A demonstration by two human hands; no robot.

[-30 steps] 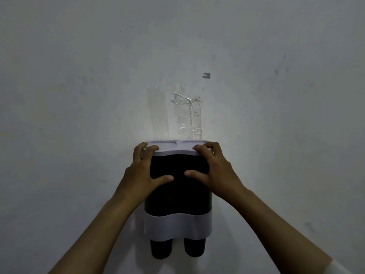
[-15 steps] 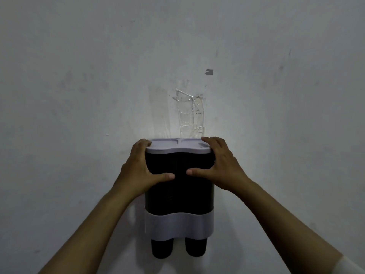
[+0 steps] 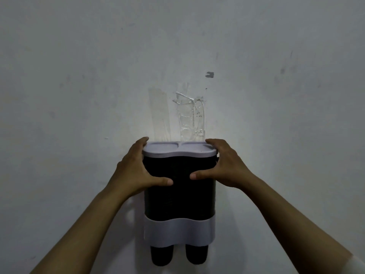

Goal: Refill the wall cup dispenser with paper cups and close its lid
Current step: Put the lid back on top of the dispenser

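- The dispenser [image 3: 178,196] hangs on the wall [image 3: 79,76], long axis vertical, lid end up and outlets down.
- The left hand [image 3: 136,171] and right hand [image 3: 225,167] clasp its upper sides, thumbs on the dark front, fingers wrapped round by the lid's edges.
- The lid [image 3: 178,150] lies flat on top; it looks closed.
- Two dark cups [image 3: 162,256] poke out below, so the refill seems done; likely only letting go remains.

The dispenser [image 3: 178,194] is seen with a dark, smooth plastic body, and its lid [image 3: 178,151] and band [image 3: 178,231] are of pale matt plastic. Clear glossy tape [image 3: 190,117] is stuck on the matt painted wall [image 3: 79,76].
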